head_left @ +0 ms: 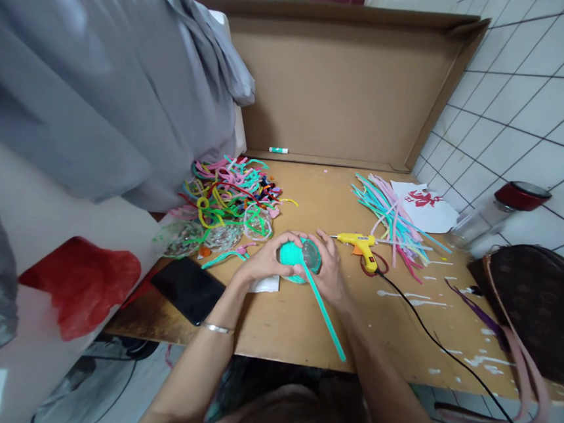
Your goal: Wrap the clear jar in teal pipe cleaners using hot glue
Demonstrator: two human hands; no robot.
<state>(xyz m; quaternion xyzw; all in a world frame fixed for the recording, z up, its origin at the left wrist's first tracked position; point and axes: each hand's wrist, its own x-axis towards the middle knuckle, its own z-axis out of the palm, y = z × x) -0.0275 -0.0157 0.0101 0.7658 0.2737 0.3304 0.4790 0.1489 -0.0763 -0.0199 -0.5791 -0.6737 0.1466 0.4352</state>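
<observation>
Both of my hands hold a small round object wrapped in teal strip (292, 257) above the wooden table (302, 318). My left hand (264, 261) cups its left side. On the other side, my right hand (329, 271) grips it, where a clear rounded end shows. A long loose teal strip (325, 314) trails from the object toward the table's near edge. A yellow glue gun (360, 246) lies just right of my right hand, with its black cord (447, 357) running off to the right.
A tangle of colourful strips (231, 197) lies at the left, a bundle of pastel strips (394, 224) at the right. A black phone (187, 289), a brown bag (540, 306), a red-lidded jar (499, 214), a printed paper (425, 204) and a cardboard backboard (342, 92) surround the work spot.
</observation>
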